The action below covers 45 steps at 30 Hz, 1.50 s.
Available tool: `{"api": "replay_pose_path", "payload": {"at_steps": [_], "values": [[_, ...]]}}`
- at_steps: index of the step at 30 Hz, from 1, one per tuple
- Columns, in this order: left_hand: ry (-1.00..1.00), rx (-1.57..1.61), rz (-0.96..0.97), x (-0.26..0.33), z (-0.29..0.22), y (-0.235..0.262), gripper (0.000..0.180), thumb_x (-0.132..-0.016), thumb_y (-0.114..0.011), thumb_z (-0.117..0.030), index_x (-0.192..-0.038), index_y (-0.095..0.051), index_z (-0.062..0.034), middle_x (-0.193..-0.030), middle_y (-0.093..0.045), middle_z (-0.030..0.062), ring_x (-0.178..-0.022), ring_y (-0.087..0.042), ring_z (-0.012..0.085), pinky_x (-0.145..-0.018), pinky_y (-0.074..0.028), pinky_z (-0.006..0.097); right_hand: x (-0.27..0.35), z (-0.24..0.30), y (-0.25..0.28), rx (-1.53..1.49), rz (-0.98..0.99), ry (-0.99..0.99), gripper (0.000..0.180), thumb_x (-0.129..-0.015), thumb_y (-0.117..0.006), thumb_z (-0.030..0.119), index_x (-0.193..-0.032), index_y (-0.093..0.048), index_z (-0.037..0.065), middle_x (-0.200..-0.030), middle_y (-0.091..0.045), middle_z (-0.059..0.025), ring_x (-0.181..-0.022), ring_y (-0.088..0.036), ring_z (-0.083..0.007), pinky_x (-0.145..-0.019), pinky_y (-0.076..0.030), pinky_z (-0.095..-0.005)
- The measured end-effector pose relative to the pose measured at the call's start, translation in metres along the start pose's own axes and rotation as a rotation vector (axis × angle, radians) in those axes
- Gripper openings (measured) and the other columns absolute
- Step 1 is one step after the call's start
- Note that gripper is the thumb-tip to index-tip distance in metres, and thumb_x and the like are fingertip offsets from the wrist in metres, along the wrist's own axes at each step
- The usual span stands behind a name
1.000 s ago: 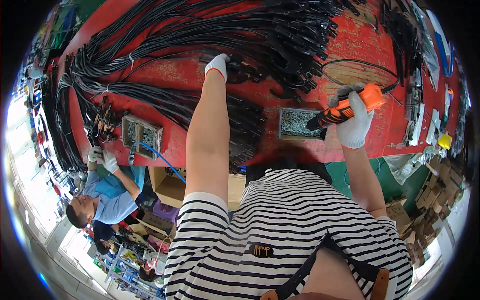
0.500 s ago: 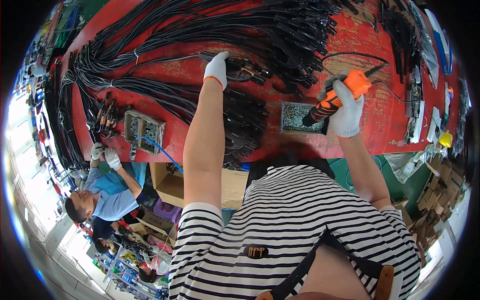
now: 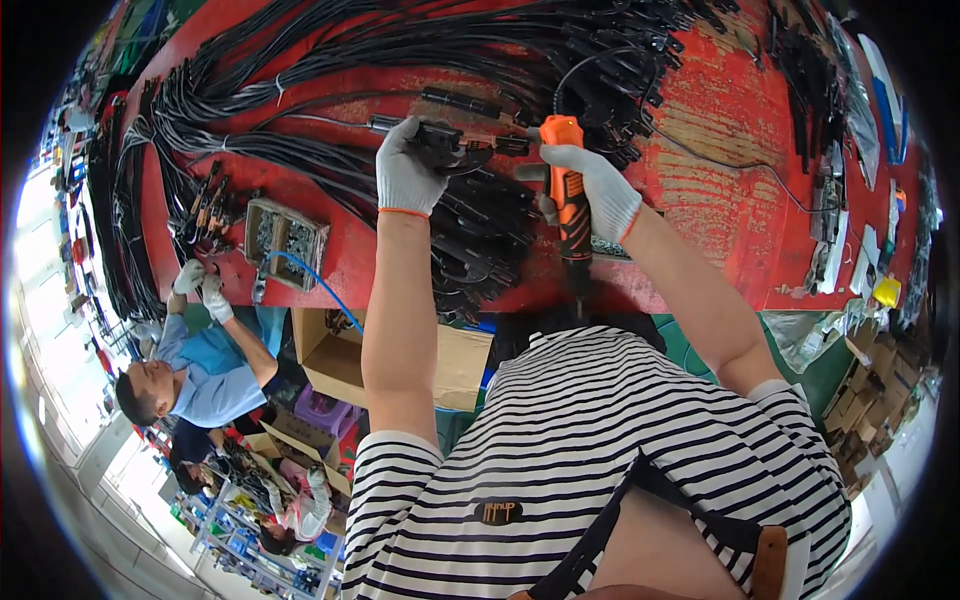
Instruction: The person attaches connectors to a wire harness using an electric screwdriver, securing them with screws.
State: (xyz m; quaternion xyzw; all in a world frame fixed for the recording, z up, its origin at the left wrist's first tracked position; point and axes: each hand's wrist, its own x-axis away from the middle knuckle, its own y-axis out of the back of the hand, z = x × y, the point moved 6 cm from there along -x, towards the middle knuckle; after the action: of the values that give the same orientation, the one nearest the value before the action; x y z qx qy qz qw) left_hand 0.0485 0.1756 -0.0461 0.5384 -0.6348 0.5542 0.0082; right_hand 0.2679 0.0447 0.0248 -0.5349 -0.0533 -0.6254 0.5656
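My left hand (image 3: 408,182), in a white glove, is closed around a black clamp-like cable end (image 3: 437,146) with copper-coloured parts, lifted over the red table. To its right, my gloved right hand (image 3: 606,194) grips an orange and black electric screwdriver (image 3: 566,170). The screwdriver's narrow tip points toward the near table edge, and its cord leaves from the far end. It is close to the cable end, though I cannot tell whether they touch. Behind the tool and my right wrist, a tray of small screws (image 3: 608,247) is partly hidden.
Tied bundles of black cables (image 3: 330,82) spread over the far and left table. Piled black cable ends (image 3: 478,235) lie beyond and beside my left arm. A divided box of small metal parts (image 3: 285,243) stands left. A gloved co-worker (image 3: 205,350) is at the left edge.
My right hand has swung the screwdriver left from over the tray, turning it upright in view. My left hand has drawn the cable end slightly nearer and left.
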Motion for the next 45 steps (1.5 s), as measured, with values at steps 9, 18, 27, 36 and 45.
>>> {"api": "replay_pose_path", "payload": {"at_steps": [9,18,27,36,45], "values": [[-0.160,0.115,0.106,0.059,-0.006,0.014,0.023,-0.101,-0.063,-0.026,-0.113,-0.068,-0.0066,-0.107,-0.072,0.0122,-0.100,-0.070,0.0304,-0.085,-0.058,0.048,-0.004,-0.030,-0.057,-0.223,0.359,-0.080,0.059,-0.094,-0.065,0.047,-0.141,-0.059,0.012,-0.120,-0.070,-0.0231,-0.058,-0.064,-0.0145,-0.055,-0.055,-0.0304],[-0.123,0.133,-0.101,0.055,-0.020,0.065,0.025,-0.103,-0.066,-0.037,-0.099,-0.066,-0.0125,-0.089,-0.072,0.0024,-0.080,-0.069,0.0201,-0.061,-0.053,0.037,0.005,-0.058,-0.090,-0.181,0.319,-0.102,0.051,-0.090,-0.070,0.043,-0.130,-0.064,0.012,-0.110,-0.070,-0.0207,-0.059,-0.065,-0.0179,-0.057,-0.055,-0.0339],[-0.095,0.146,-0.131,0.084,-0.008,0.056,0.016,-0.098,-0.075,-0.022,-0.102,-0.069,-0.0073,-0.089,-0.071,0.0045,-0.072,-0.067,0.0184,-0.056,-0.053,0.031,0.020,-0.067,-0.110,-0.014,0.313,-0.017,0.048,-0.092,-0.068,0.037,-0.131,-0.059,0.010,-0.103,-0.066,-0.0122,-0.065,-0.066,-0.0170,-0.059,-0.055,-0.0330],[0.006,0.064,-0.139,0.093,0.004,0.042,0.016,-0.101,-0.072,-0.024,-0.103,-0.069,-0.0089,-0.088,-0.071,0.0037,-0.071,-0.065,0.0164,-0.059,-0.054,0.032,0.020,-0.072,-0.109,0.105,0.265,0.053,0.048,-0.090,-0.067,0.039,-0.130,-0.061,0.012,-0.104,-0.067,-0.0176,-0.059,-0.064,-0.0212,-0.059,-0.053,-0.0360],[0.112,0.268,0.099,0.106,0.025,0.032,0.016,-0.106,-0.061,-0.024,-0.108,-0.064,-0.0087,-0.098,-0.069,0.0074,-0.090,-0.066,0.0251,-0.069,-0.053,0.038,0.020,-0.086,-0.112,-0.026,0.289,0.017,0.051,-0.088,-0.070,0.044,-0.128,-0.062,0.015,-0.105,-0.066,-0.0191,-0.059,-0.063,-0.0193,-0.058,-0.052,-0.0346]]}}
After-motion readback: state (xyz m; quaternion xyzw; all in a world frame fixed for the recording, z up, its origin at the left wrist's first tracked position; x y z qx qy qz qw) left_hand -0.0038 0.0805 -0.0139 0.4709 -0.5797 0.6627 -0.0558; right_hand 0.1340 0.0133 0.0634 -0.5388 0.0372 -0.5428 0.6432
